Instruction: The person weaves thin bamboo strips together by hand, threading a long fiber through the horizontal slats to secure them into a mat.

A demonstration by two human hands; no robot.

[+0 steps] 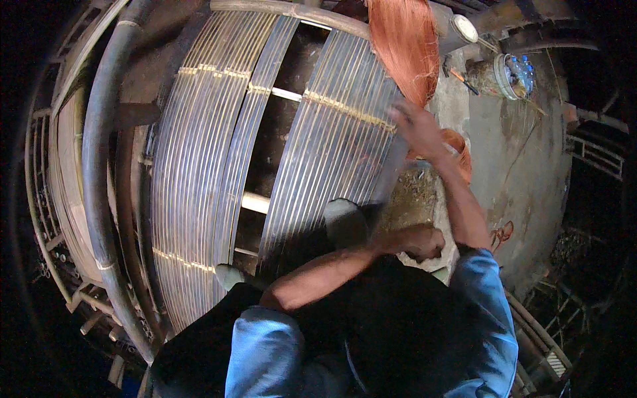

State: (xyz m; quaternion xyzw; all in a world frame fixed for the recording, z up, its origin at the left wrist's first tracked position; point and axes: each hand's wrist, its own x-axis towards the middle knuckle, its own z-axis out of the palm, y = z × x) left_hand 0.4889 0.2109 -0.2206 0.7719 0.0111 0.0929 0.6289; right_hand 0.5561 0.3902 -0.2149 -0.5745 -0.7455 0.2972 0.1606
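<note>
A large curved frame of thin pale slats [199,152] fills the middle, tied across with yellowish bindings [345,109]. A bundle of orange fibre [405,46] hangs over its upper right edge. My right hand [415,126] is stretched up to the slats' right edge just below that bundle; it is blurred, and a loop of orange fibre [459,147] lies beside the wrist. My left hand [423,242] crosses in front of my body and is closed in a fist by the frame's lower right edge, with nothing visible in it.
A thick dark hoop [99,166] rims the frame on the left. My feet [345,222] rest on the slats. On the grey concrete floor [531,172] at the upper right stand a clear jar with blue pieces [514,74], a small tool [464,81] and a round white object [466,28].
</note>
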